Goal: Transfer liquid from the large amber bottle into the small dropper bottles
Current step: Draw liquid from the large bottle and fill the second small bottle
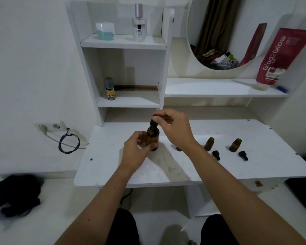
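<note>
At frame centre, the left hand (134, 149) is gripping the large amber bottle (153, 137) on the worktop (237, 167) while the right hand (175, 128) is pinching its black dropper cap (153, 121).

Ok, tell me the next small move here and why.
Probably lift the dropper cap straight up out of the large amber bottle: the right hand pinches its bulb, the left hand steadies the bottle, and two small dropper bottles stand open nearby.

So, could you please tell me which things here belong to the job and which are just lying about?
Job: large amber bottle, its dropper cap, two small dropper bottles, two loose droppers.
Lying about: perfume bottle, comb, red tube, cable.
</note>
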